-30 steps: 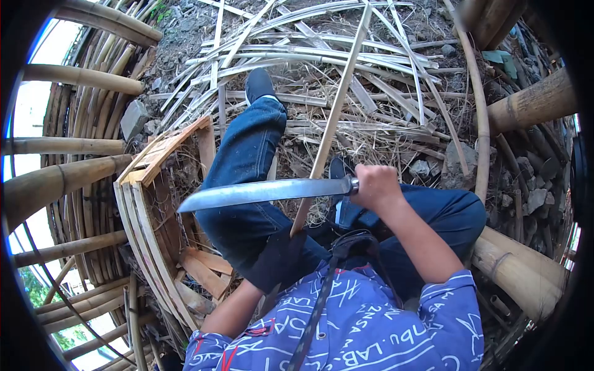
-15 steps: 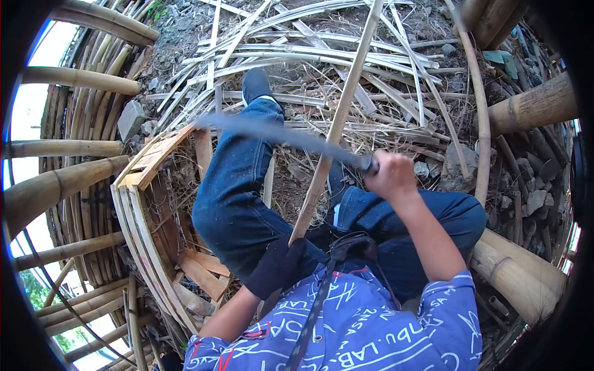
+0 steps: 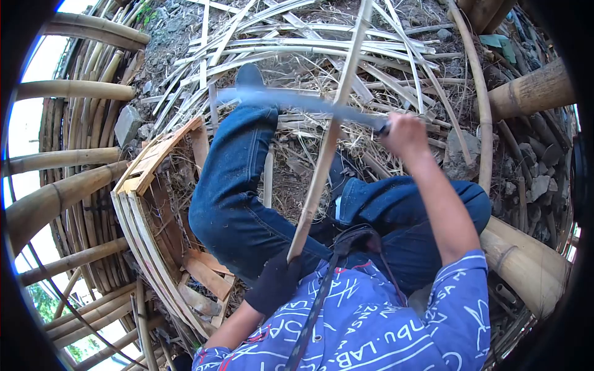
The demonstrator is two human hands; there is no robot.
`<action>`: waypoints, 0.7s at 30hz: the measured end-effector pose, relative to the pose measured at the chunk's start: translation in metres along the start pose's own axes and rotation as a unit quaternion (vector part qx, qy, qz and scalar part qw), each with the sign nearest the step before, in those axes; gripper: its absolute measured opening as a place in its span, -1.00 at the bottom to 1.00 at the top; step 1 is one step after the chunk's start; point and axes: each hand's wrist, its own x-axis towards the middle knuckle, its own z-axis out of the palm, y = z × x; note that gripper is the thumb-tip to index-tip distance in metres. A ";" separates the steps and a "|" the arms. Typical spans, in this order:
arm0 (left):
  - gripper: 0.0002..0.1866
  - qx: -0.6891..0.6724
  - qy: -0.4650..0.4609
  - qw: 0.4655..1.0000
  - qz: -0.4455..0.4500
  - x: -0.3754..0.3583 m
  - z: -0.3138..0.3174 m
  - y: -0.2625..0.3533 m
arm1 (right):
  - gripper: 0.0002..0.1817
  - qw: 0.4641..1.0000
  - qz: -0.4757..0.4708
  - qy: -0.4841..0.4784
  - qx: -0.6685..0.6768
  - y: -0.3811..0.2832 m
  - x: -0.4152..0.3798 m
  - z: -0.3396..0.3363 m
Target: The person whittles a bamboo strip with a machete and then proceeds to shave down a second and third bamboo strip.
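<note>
My left hand (image 3: pixel 274 283), in a dark glove, is closed around the lower end of a long bamboo strip (image 3: pixel 315 188). The strip slants up and away from my lap toward the top of the view. My bare right hand (image 3: pixel 406 137) grips the dark handle of a machete (image 3: pixel 297 102). Its long blade, blurred by motion, points left and crosses the strip beyond my knees, overlapping my shoe (image 3: pixel 250 75) at the far end.
Split bamboo strips (image 3: pixel 309 46) lie scattered on the ground ahead. A wooden crate (image 3: pixel 145 244) stands at my left. Thick bamboo poles (image 3: pixel 74 89) run along the left, and another pole (image 3: pixel 526 266) lies by my right thigh. Broken stones (image 3: pixel 537 188) are at the right.
My right hand has moved forward, away from my body, carrying the machete farther up along the strip. My left hand keeps its hold on the strip's lower end, lying slightly lower in view.
</note>
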 end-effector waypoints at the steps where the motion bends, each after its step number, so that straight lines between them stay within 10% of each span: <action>1: -0.76 0.013 -0.033 0.999 -0.013 -0.004 0.001 0.000 | -0.82 1.000 0.023 0.002 0.002 0.016 0.012 -0.001; 21: -0.72 0.049 -0.020 0.994 0.097 0.007 -0.001 -0.006 | -0.75 0.971 -0.170 -0.080 0.148 -0.071 -0.088 -0.021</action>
